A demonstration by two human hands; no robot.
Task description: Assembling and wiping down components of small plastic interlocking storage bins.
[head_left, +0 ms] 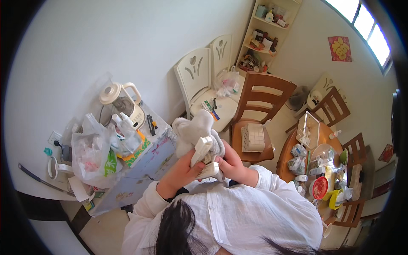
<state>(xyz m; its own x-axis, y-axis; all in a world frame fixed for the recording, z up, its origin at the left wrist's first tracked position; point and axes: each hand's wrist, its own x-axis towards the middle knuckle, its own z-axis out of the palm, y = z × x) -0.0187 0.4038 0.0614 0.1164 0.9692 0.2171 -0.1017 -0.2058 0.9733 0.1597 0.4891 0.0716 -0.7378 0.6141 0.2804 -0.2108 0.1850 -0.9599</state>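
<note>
Holds one bundle of white sock-like cloth (193,127) in front of the chest, between two hands; cannot tell whether one sock or two. With the left hand (179,171), grips two white plastic parts (202,146), one pointing up against the cloth and one lower down, by the thumb; cannot tell whether joined. With the right hand (234,165), clasps the cloth at its grey ribbed side, resting the thumb close to the lower plastic part. Has to the left one small table (140,182) under a patterned cover, bearing one cream appliance (136,112) with a handle and at least two plastic bags (87,148). Has ahead, by the wall, two white chairs (195,72), plus one shelf unit (260,19) with three stocked tiers in sight. Has to the right four brown chairs (263,91), with one white basket (253,138) on the nearest seat, and one round wooden table (284,157) crowded with small things, including one red-rimmed container (319,188).
</note>
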